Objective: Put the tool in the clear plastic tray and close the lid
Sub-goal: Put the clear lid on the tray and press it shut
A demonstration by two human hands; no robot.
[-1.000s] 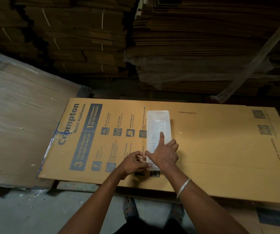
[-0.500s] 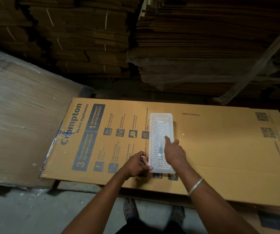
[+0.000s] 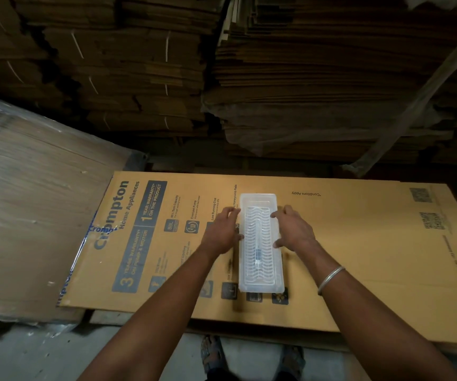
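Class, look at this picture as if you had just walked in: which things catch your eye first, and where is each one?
The clear ribbed plastic tray glows at the centre, lying lengthwise on a flat tan printed cardboard sheet. The left hand and the right hand flank its long sides, fingertips at its edges, and a slim tool shows through the plastic. Behind, tall stacks of brown flattened cardboard fill the dark background.

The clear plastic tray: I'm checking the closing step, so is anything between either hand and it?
Nothing visible. The left hand and right hand flank the clear plastic tray on the printed cardboard sheet, fingers at its long edges.
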